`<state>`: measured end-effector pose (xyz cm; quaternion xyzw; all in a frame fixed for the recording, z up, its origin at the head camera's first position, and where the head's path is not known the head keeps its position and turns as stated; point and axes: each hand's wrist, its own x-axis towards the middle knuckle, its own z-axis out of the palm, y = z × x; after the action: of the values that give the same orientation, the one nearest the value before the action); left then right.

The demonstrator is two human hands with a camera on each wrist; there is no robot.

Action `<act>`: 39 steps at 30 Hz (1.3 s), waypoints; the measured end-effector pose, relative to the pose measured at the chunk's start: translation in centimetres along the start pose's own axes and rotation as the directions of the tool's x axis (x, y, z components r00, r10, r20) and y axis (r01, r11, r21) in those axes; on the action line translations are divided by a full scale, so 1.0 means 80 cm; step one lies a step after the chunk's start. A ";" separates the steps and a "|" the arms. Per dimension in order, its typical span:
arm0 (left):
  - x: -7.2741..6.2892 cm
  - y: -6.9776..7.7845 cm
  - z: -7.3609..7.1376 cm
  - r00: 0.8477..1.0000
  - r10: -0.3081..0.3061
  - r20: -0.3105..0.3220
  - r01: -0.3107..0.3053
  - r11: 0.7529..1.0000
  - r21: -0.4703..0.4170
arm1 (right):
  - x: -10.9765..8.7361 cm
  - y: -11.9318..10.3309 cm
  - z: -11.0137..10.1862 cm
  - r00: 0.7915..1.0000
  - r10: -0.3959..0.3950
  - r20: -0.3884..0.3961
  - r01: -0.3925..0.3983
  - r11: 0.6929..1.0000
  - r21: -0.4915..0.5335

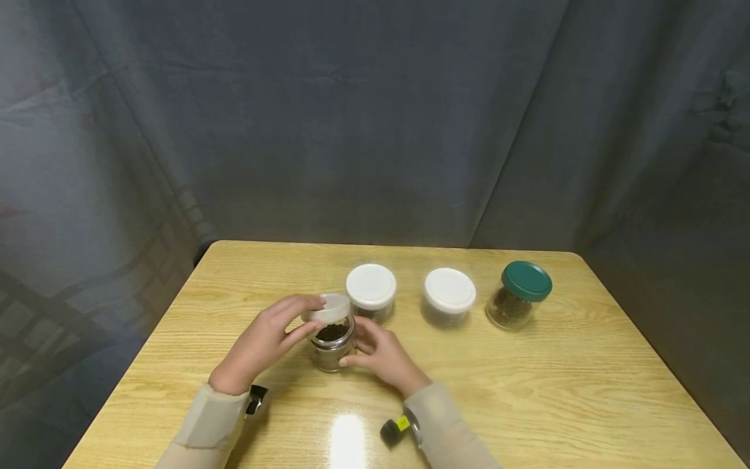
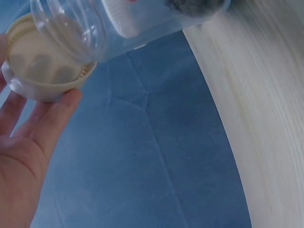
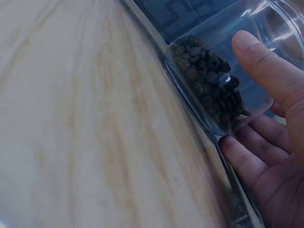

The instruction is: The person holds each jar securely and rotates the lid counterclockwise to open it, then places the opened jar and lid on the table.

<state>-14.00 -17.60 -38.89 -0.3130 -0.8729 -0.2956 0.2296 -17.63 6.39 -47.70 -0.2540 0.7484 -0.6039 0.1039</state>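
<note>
My left hand (image 1: 260, 342) pinches a white lid (image 1: 328, 310) by its rim, tilted over the mouth of a clear jar (image 1: 325, 357). The left wrist view shows the hollow underside of this lid (image 2: 42, 61) facing the open jar rim. Around the jar's right side curls my right hand (image 1: 387, 357), thumb toward the front. Small dark pellets (image 3: 206, 76) fill the lower part of the jar, which stands on the table in the right wrist view.
Close behind the held jar is a white-lidded jar (image 1: 371, 286). Another white-lidded jar (image 1: 450, 290) stands to its right, and a green-lidded jar (image 1: 527, 281) with dark contents is farther right. The wooden table (image 1: 556, 391) ends at a grey curtain (image 1: 351, 130).
</note>
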 end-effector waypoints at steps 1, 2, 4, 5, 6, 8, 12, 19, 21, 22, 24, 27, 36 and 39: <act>0.000 0.000 -0.002 1.000 -0.014 -0.012 0.014 1.000 0.006 | 0.000 -0.001 0.001 1.000 0.005 -0.002 -0.005 1.000 -0.002; 0.000 0.000 -0.004 0.999 -0.026 -0.027 0.026 1.000 0.016 | 0.000 -0.001 0.002 1.000 0.006 -0.004 -0.006 1.000 -0.005; 0.001 -0.001 -0.007 0.997 -0.047 -0.061 0.049 0.998 0.033 | 0.000 -0.002 0.003 1.000 0.009 -0.009 -0.009 1.000 -0.007; 0.001 -0.002 -0.009 0.995 -0.058 -0.078 0.062 0.997 0.043 | 0.000 -0.003 0.004 1.000 0.014 -0.012 -0.014 1.000 -0.007; 0.001 -0.004 -0.011 0.993 -0.068 -0.093 0.073 0.996 0.048 | 0.000 -0.004 0.005 1.000 0.018 -0.016 -0.018 1.000 -0.007; 0.001 -0.007 -0.015 0.989 -0.098 -0.115 0.104 0.993 0.050 | 0.001 -0.005 0.007 0.999 0.027 -0.025 -0.028 1.000 -0.006; 0.000 -0.014 -0.023 0.973 -0.183 -0.139 0.189 0.982 0.032 | 0.004 -0.006 0.012 0.998 0.031 -0.052 -0.032 0.999 -0.016; -0.004 -0.024 -0.040 0.937 -0.325 -0.128 0.330 0.944 0.016 | 0.016 -0.014 0.026 0.995 0.017 -0.103 -0.021 0.999 -0.044; -0.005 -0.026 -0.044 0.926 -0.361 -0.111 0.364 0.931 0.012 | 0.021 -0.018 0.031 0.993 0.023 -0.115 -0.029 0.998 -0.057; -0.005 -0.027 -0.046 0.921 -0.375 -0.102 0.378 0.926 0.014 | 0.023 -0.019 0.033 0.992 0.025 -0.120 -0.034 0.997 -0.070; -0.007 -0.030 -0.051 0.913 -0.399 -0.088 0.402 0.916 0.019 | 0.027 -0.022 0.038 0.992 0.026 -0.126 -0.039 0.994 -0.100; -0.009 -0.037 -0.056 0.899 -0.434 -0.060 0.437 0.899 0.035 | 0.034 -0.023 0.042 0.991 0.021 -0.134 -0.040 0.989 -0.142; -0.017 -0.058 -0.065 0.824 -0.552 0.125 0.554 0.832 0.019 | 0.051 -0.021 0.051 0.988 0.020 -0.155 -0.055 0.973 -0.223; -0.020 -0.064 -0.064 0.797 -0.572 0.194 0.585 0.811 -0.009 | 0.057 -0.021 0.053 0.987 0.010 -0.161 -0.050 0.967 -0.249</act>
<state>-15.29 -24.84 -38.04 -0.0648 -0.9332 -0.3514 0.0369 -19.10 0.23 -46.50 -0.2050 0.8288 -0.5203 0.0200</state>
